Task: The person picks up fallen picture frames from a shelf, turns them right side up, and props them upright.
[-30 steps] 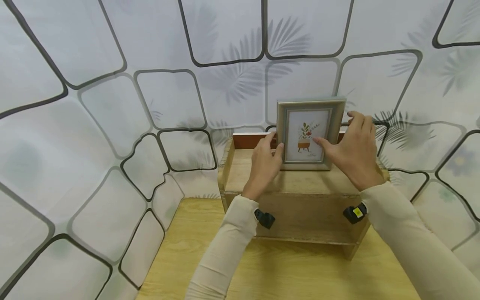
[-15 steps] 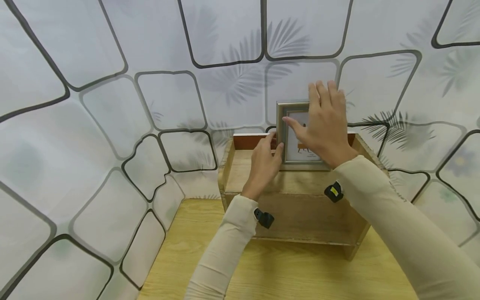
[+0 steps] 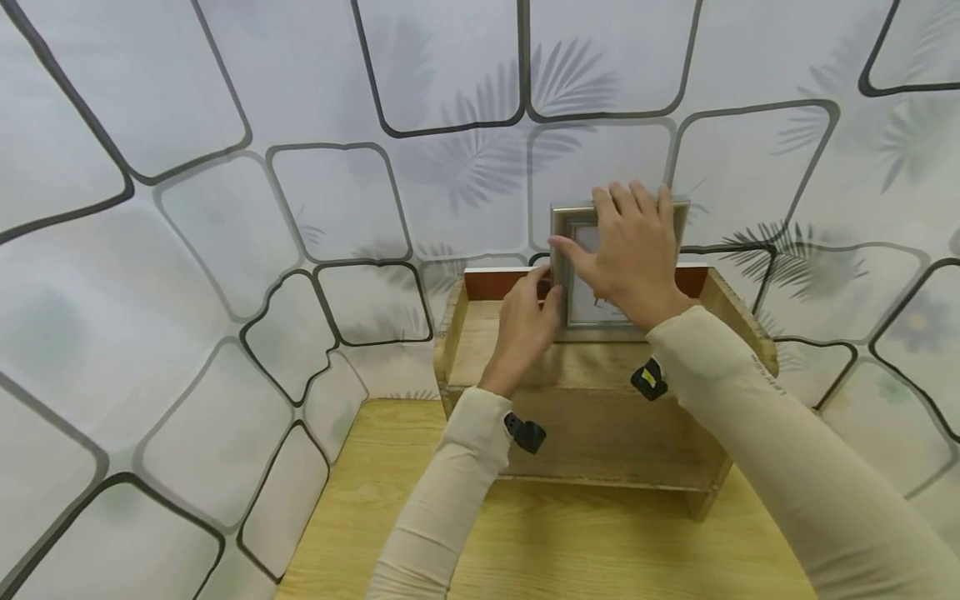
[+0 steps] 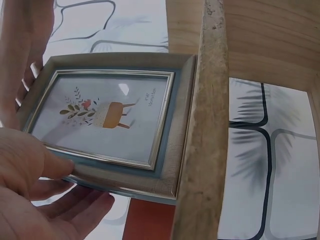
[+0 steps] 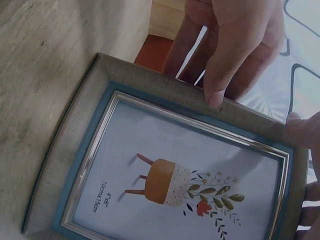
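A picture frame with a champagne-coloured border stands upright on the top of a small wooden shelf. Its print, a potted plant in an orange three-legged pot, shows best in the left wrist view. My left hand grips the frame's left edge, thumb at the front and fingers behind. Over the top edge reaches my right hand, its thumb near the upper left corner and its fingertips passing behind the border. That hand covers much of the print in the head view.
Below the shelf's top is an open lower compartment. The shelf stands on a yellow wood-grain table, close to a patterned cloth backdrop. A red-brown strip runs along the shelf's back, and raised sides flank its top.
My right hand has left the frame's right edge and moved leftward onto its top edge. My left hand keeps its grip, and the frame stays practically where it was.
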Demonstrator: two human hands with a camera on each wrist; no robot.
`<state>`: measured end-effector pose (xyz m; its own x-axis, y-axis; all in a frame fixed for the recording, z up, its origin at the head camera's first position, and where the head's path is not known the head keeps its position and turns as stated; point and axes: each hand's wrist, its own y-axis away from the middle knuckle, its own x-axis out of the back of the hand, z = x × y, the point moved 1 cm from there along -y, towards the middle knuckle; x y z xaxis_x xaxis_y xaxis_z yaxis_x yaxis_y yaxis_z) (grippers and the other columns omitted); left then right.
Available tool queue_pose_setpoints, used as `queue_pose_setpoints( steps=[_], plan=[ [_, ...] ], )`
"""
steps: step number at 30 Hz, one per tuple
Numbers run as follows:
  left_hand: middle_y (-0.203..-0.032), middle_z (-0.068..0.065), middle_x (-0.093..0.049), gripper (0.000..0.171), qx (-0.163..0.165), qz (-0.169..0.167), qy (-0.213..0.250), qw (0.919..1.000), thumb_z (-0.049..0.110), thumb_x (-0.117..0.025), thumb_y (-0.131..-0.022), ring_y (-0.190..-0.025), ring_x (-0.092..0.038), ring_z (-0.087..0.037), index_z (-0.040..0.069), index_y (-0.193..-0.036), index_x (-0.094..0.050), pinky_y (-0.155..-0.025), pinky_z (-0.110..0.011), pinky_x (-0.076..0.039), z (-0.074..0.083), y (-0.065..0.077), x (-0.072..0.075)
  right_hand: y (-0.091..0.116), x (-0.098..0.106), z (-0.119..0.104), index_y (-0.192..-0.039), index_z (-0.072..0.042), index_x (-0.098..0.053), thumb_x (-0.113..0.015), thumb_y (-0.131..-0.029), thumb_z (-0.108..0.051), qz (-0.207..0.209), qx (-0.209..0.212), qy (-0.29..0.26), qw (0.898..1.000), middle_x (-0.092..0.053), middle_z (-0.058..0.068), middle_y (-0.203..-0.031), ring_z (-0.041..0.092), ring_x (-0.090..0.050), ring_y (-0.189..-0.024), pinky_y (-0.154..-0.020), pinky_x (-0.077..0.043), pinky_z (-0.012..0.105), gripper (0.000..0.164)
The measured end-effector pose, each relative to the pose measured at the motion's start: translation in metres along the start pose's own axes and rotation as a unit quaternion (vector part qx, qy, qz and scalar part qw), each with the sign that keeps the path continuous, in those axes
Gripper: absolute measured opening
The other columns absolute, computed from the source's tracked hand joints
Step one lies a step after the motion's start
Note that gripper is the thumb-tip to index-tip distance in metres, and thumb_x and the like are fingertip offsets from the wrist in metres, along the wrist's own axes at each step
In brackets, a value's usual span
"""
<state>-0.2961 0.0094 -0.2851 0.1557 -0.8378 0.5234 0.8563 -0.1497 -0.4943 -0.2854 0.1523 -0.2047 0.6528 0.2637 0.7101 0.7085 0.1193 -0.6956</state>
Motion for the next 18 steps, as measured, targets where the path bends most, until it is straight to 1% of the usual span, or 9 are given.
queue_pose_setpoints(
  steps=[3, 7, 12, 18],
  plan=[
    [-0.123, -0.015, -0.067, 0.038, -0.009, 0.011, 0.007, 0.9999, 0.014, -0.057, -0.104, -0.114, -0.065, -0.027, 0.000, -0.139, -0.056, -0.096, -0.038, -0.051, -0.0008, -0.0017, -0.0004, -0.0007, -0.0004, -0.0018, -0.142, 0.011, -0.048, -0.065, -0.092, -0.061, 0.002, 0.001, -0.002, 1.000, -0.045, 0.031, -0.149, 0.046, -0.034, -0.143, -0.123, -0.011, 0.053, 0.089],
    [-0.121, -0.014, -0.069, 0.031, -0.009, 0.011, 0.016, 0.9998, 0.014, -0.059, -0.104, -0.109, -0.067, -0.026, 0.000, -0.132, -0.060, -0.092, -0.035, -0.054, -0.0016, -0.0017, 0.0001, -0.0002, -0.0001, -0.0052, -0.139, 0.018, -0.047, -0.067, -0.090, -0.062, 0.005, 0.004, -0.007, 1.000, -0.044, 0.034, -0.147, 0.047, -0.035, -0.143, -0.123, -0.013, 0.050, 0.095],
    [-0.120, -0.014, -0.068, 0.030, -0.006, 0.007, 0.016, 0.9998, 0.013, -0.060, -0.103, -0.107, -0.068, -0.026, 0.000, -0.129, -0.060, -0.090, -0.034, -0.054, -0.0008, -0.0013, 0.0004, 0.0000, 0.0010, -0.0069, -0.137, 0.020, -0.047, -0.068, -0.088, -0.063, 0.006, 0.003, -0.007, 1.000, -0.045, 0.036, -0.146, 0.048, -0.036, -0.142, -0.123, -0.015, 0.050, 0.099],
    [-0.117, -0.013, -0.069, 0.029, -0.007, 0.010, 0.006, 0.9999, 0.015, -0.062, -0.102, -0.105, -0.068, -0.025, 0.000, -0.127, -0.060, -0.090, -0.035, -0.054, 0.0011, 0.0002, 0.0015, -0.0016, 0.0006, -0.0083, -0.134, 0.021, -0.049, -0.070, -0.084, -0.067, 0.013, 0.007, -0.007, 1.000, -0.049, 0.036, -0.142, 0.047, -0.038, -0.141, -0.122, -0.019, 0.050, 0.104]
  ],
)
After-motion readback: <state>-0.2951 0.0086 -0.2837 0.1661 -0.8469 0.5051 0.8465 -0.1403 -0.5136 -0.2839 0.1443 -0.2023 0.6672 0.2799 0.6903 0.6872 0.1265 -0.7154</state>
